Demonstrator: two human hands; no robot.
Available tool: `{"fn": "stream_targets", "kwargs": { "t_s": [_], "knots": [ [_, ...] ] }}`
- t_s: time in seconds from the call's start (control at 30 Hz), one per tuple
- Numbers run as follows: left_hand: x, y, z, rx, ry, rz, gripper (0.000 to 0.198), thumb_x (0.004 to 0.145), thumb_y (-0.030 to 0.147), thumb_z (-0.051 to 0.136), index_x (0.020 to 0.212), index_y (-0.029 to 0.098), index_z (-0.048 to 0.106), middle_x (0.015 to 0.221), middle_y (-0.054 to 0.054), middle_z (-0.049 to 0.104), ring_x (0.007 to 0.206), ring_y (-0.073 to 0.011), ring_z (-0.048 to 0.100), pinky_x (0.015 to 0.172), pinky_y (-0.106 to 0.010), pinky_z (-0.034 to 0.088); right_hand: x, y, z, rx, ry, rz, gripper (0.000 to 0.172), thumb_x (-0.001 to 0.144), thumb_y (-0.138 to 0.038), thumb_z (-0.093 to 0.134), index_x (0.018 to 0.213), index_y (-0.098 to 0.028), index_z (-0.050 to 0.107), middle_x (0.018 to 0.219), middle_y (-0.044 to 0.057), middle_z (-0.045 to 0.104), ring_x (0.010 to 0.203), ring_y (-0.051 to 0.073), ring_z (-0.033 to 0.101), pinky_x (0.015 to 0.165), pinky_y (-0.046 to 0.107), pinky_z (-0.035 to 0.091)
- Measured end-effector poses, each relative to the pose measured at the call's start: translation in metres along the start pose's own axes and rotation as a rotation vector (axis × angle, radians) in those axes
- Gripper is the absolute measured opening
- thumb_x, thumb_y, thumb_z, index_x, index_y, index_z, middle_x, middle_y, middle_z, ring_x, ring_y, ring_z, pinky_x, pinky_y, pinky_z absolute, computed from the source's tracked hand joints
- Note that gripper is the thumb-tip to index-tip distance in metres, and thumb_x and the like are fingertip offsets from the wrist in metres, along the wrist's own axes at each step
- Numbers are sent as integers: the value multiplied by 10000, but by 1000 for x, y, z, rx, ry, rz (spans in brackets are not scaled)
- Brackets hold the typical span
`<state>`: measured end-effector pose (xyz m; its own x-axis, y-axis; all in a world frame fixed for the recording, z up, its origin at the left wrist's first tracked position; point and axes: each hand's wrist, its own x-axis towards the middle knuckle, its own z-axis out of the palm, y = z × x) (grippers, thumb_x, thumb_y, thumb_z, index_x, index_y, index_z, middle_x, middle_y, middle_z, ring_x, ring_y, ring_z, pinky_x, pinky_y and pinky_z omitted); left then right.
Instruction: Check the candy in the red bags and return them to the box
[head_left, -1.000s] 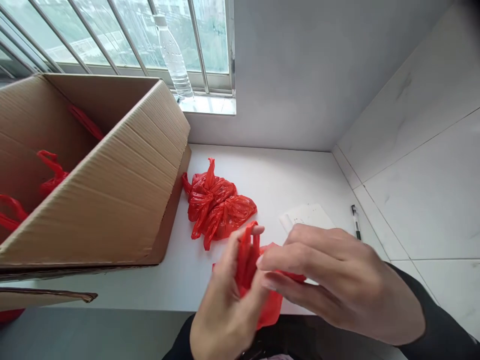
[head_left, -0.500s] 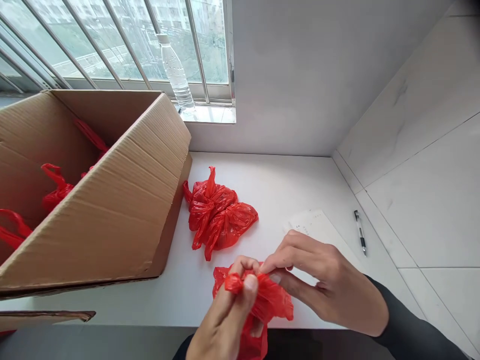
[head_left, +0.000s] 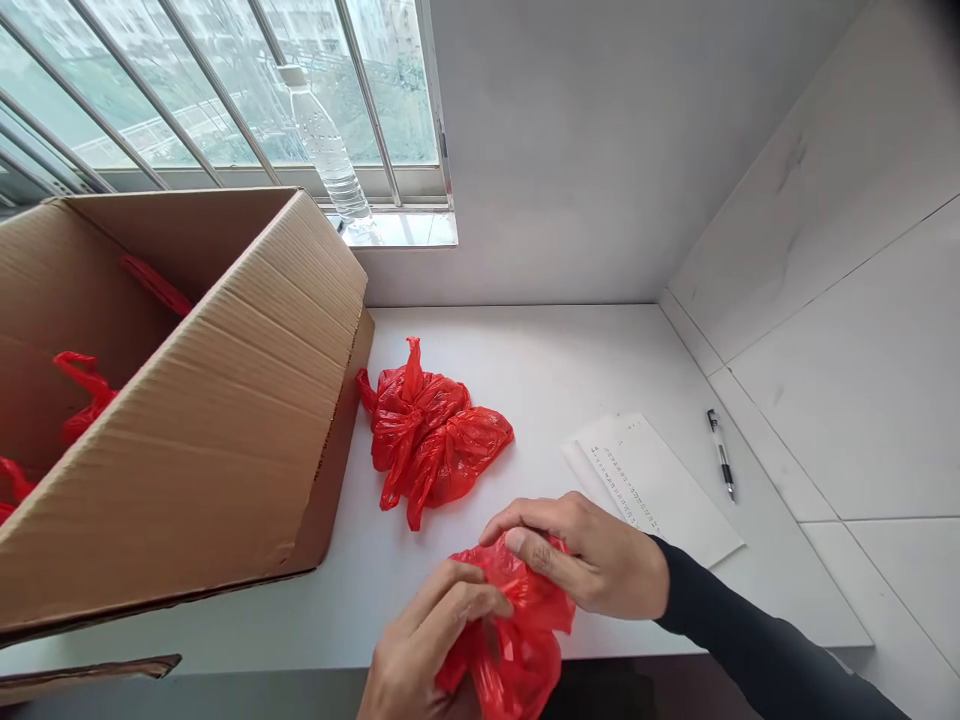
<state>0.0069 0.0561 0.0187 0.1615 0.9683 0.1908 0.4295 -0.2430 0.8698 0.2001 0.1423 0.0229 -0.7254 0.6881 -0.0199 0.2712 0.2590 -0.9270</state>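
Observation:
At the table's front edge I have a crumpled red plastic bag point(head_left: 517, 655) between both hands. My left hand point(head_left: 431, 635) curls round its left side, with fingertips sunk in the film. On the upper right of the same bag, my right hand point(head_left: 577, 555) has its thumb and fingers closed over the plastic. What the bag holds, if anything, cannot be made out. Beyond my hands, knotted red plastic bags point(head_left: 435, 430) with upright handle ends lie bunched together on the white table point(head_left: 540, 370).
A large open cardboard box point(head_left: 225, 420) stands on the left with several red bags inside. Written paper sheets point(head_left: 652, 480) and a pen point(head_left: 721, 455) lie on the right. A clear water bottle point(head_left: 328, 150) stands on the sill by the barred window.
My right hand has gone from pinching near my left thumb to covering the bag's upper right. My left hand has loosened its pinch and curled round the bag. The view has shifted slightly right.

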Motion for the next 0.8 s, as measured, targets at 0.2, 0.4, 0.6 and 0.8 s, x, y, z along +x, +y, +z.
{"fn": "stream_targets", "kwargs": {
  "t_s": [0.2,0.4,0.6,0.8],
  "knots": [
    [-16,-29,12,408,215,286,546,884,-17,491,1325,286,600,1191,-59,668,1088,-175,668,883,-240,534,7,18,5,231,-191,77,255,925,-263,565,1159,-213,654,622,-65,530,533,83,459,528,212,387],
    [-9,-24,11,526,149,250,614,938,45,457,1513,247,382,1494,-101,471,1389,-266,447,1113,-390,426,6,3,1,129,125,-8,84,873,-226,633,951,-196,635,1003,26,645,890,145,603,805,267,491],
    [-39,-63,-10,584,83,200,649,925,45,441,1537,234,335,1519,-98,480,1453,-308,356,1172,-504,330,-22,27,-28,38,253,201,51,911,-221,595,860,-221,602,836,-20,657,839,142,636,821,278,482],
    [-49,-90,15,646,181,240,529,927,249,531,1452,224,473,1335,-143,640,1284,-330,549,1083,-519,414,-36,35,-18,200,247,306,212,958,-437,529,863,-250,563,797,-10,614,772,161,632,772,295,523]
  ]
}}
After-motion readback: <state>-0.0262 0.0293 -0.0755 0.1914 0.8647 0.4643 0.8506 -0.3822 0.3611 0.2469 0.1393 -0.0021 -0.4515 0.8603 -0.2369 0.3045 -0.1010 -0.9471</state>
